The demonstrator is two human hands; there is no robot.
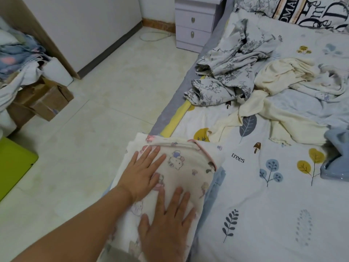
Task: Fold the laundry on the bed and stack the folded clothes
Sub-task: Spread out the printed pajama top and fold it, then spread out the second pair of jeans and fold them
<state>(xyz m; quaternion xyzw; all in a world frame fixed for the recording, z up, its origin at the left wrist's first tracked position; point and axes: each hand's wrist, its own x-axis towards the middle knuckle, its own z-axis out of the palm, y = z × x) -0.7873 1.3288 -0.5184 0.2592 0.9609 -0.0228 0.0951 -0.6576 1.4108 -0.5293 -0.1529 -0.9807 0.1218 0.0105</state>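
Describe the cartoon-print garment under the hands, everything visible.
The cartoon-print garment is cream, soft-looking fabric with small pastel cat and mushroom figures and pink piping along one edge. It lies folded into a compact, slightly puffy bundle at the near left edge of the bed, on top of a light blue piece. The left hand and right hand both press flat on it, fingers straight.

Blue garment [338, 156] — cut by right edge — pillow [309, 10] by top.
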